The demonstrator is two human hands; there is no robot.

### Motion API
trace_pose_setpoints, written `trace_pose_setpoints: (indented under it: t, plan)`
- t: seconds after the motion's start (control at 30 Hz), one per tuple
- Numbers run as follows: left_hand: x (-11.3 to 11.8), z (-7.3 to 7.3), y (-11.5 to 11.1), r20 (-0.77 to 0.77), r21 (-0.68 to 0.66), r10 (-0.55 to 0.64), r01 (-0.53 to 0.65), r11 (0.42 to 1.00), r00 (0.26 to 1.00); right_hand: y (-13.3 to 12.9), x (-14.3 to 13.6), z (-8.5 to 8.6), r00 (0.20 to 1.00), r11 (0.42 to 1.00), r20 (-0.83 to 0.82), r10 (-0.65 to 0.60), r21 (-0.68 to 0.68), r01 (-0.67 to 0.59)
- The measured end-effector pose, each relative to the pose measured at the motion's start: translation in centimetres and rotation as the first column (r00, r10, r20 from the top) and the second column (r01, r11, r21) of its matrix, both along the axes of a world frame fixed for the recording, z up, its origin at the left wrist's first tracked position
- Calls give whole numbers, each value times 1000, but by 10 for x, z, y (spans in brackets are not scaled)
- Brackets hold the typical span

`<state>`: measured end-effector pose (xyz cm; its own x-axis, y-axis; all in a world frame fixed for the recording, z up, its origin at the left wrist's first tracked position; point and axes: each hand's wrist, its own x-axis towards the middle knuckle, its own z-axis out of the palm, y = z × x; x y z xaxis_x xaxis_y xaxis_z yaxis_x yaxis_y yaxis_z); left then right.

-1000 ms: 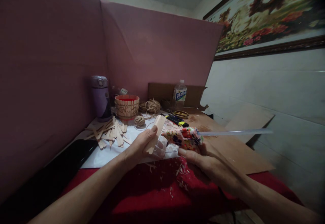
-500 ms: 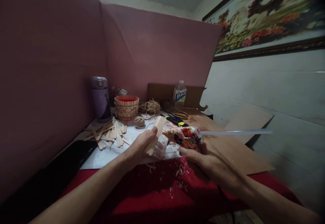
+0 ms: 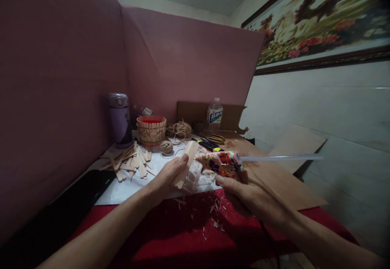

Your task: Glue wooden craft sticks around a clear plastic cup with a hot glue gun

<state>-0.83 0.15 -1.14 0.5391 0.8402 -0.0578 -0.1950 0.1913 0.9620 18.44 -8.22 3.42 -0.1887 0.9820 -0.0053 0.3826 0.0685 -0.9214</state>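
Observation:
My left hand [image 3: 169,175] is closed on a piece made of flat wooden craft sticks [image 3: 188,159] set side by side, tilted upward with the thumb on its face. In my right hand [image 3: 243,191] is a flower-patterned glue gun [image 3: 224,164] with a small red light; a long clear glue stick [image 3: 283,158] sticks out of its back end to the right. The gun's front end points left, close to the wooden piece; whether they touch is hard to see. Below and between the hands sits a clear plastic container [image 3: 194,177].
Loose craft sticks [image 3: 134,161] lie on white paper at left. Behind them stand a purple flask [image 3: 120,118] and a stick-covered basket [image 3: 151,130]. Twine balls [image 3: 166,147], a utility knife [image 3: 210,145], scissors [image 3: 215,138] and a bottle [image 3: 215,114] sit farther back. Wood shavings litter the red cloth [image 3: 189,236].
Both hands keep their holds and nearly the same places. The view shifts very slightly; the glue gun and wooden piece stay close together.

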Motion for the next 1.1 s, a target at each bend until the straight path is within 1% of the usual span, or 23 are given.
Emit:
trace_pose_setpoints:
  t: [0.3, 0.43, 0.57, 0.77, 0.97, 1.1]
  plan:
    - [0, -1, 1, -5, 29, -2, 2, 1000, 1000, 0, 0, 1, 1000, 999, -1, -27, -30, 27]
    - [0, -2, 1, 14, 44, -8, 7, 999, 1000, 0, 2, 0, 999, 999, 8, -32, -16, 33]
    - [0, 0, 1, -7, 49, 0, 0, 999, 1000, 1, 2, -2, 1000, 1000, -9, -15, -7, 15]
    - [0, 0, 1, -16, 51, -18, 19, 999, 1000, 0, -1, 1, 998, 996, 20, -65, -60, 66]
    - [-1, -3, 1, 8, 46, -14, 14, 999, 1000, 1, -1, 1, 996, 996, 36, -77, -46, 78]
    - [-1, -3, 2, 27, 40, -27, 26, 999, 999, 2, 1, 0, 999, 999, 6, -46, -10, 47]
